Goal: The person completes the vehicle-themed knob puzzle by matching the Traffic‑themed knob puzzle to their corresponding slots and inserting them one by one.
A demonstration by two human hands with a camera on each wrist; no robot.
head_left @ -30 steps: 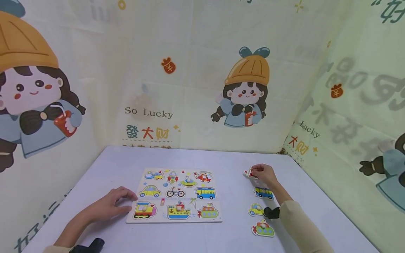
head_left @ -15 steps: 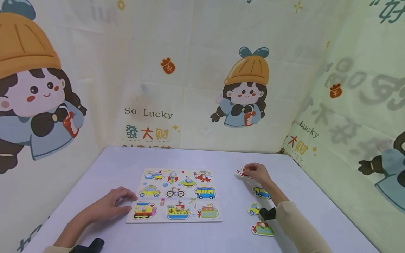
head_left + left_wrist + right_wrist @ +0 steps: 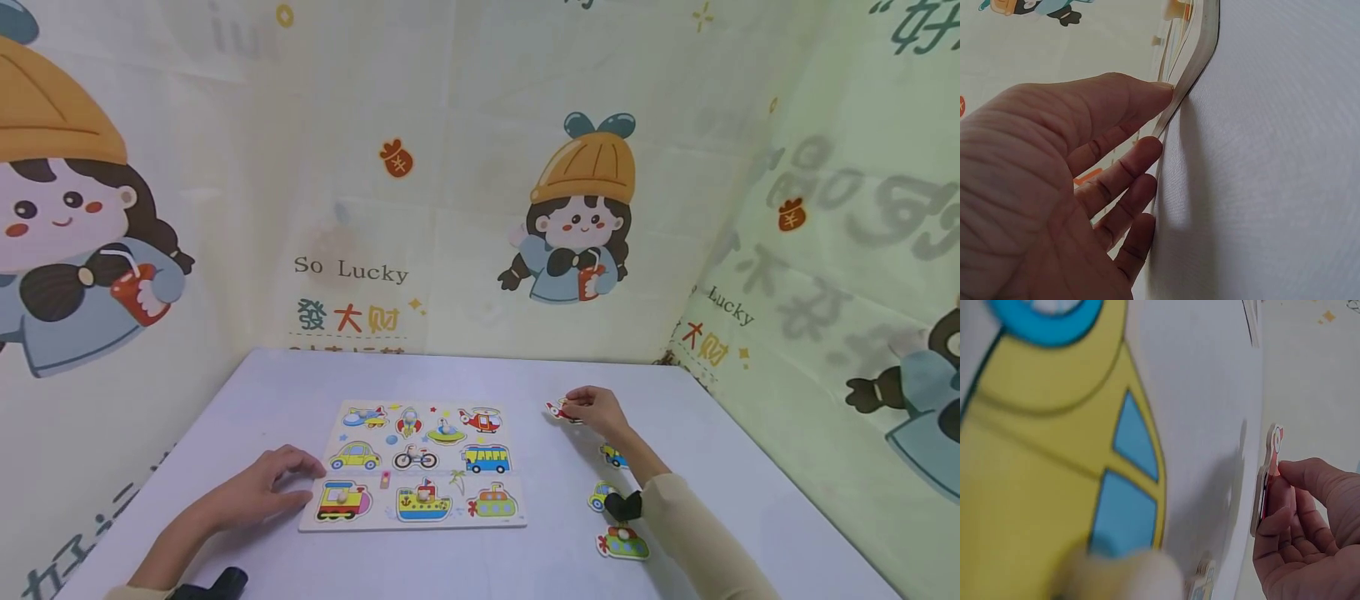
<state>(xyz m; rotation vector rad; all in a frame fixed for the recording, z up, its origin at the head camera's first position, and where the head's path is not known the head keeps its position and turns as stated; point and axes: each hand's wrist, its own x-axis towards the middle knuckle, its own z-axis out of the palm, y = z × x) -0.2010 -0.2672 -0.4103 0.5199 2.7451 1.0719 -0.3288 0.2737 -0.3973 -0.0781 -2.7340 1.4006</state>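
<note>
- Right hand (image 3: 600,410) is pinching a red-and-white puzzle piece (image 3: 556,410) between thumb and fingers, right of the puzzle board (image 3: 382,504) and apart from it.
- Left hand (image 3: 255,487) is holding nothing; its fingers are lying loosely extended, fingertips resting against the board's left edge.
- Board is lying flat on the white table (image 3: 450,567), showing vehicle pictures in three rows.
- Bus piece (image 3: 613,455), yellow car piece (image 3: 599,497) and submarine piece (image 3: 626,545) are lying in a column right of the board; the right forearm is partly covering the bus, a black wrist mount (image 3: 624,506) the car.
</note>
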